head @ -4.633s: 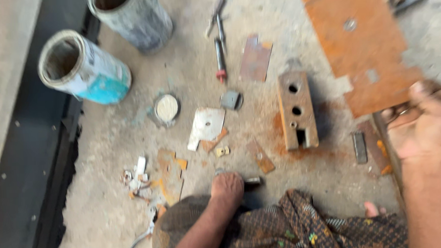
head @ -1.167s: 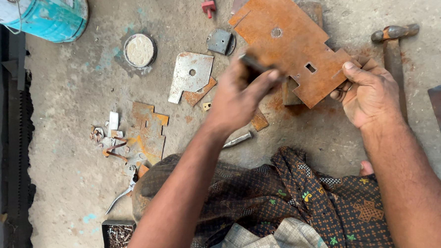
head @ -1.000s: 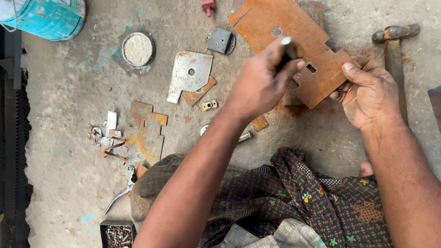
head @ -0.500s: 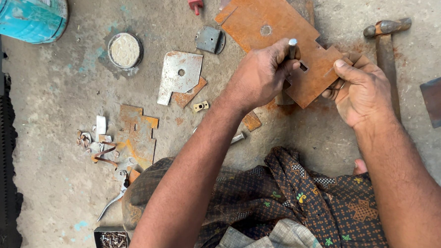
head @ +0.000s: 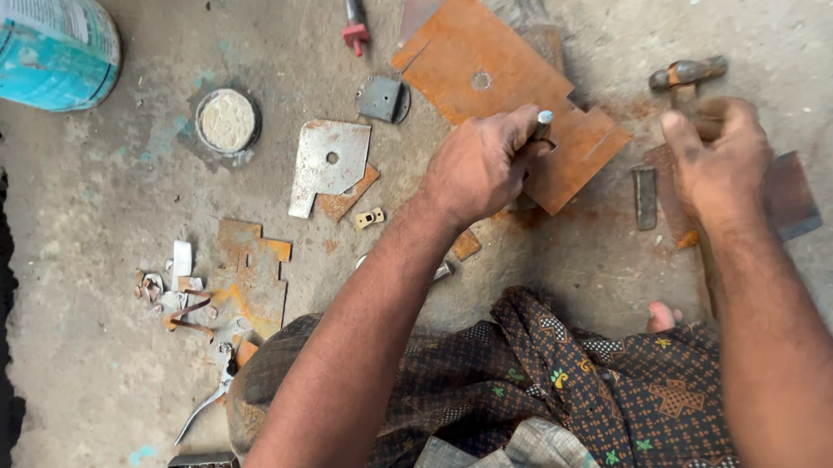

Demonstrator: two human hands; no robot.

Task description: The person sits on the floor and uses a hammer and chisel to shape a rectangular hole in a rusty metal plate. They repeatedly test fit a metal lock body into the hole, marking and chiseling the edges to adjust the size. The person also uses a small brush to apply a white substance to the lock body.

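Observation:
My left hand point(head: 484, 165) is closed around a short steel punch point(head: 543, 119), held upright on the near edge of a large rusty steel plate point(head: 484, 67) that lies on the concrete floor. Off to the right, my right hand point(head: 720, 151) is off the plate and curled over the wooden handle of a hammer, whose head point(head: 688, 70) shows just beyond my fingers. The handle itself is hidden under that hand. My patterned cloth-covered lap point(head: 536, 388) fills the bottom of the view.
A teal paint can point(head: 43, 49) stands at top left, near a round lid point(head: 227, 121). A grey cut plate point(head: 327, 163), a small grey piece point(head: 382, 98), rusty offcuts point(head: 249, 269), pliers point(head: 208, 402), a short flat bar point(head: 645, 196) and a dark plate point(head: 794, 199) lie around.
My right hand let go of the rusty plate's edge and moved right onto the hammer. My left hand brought the punch onto the plate and keeps it there.

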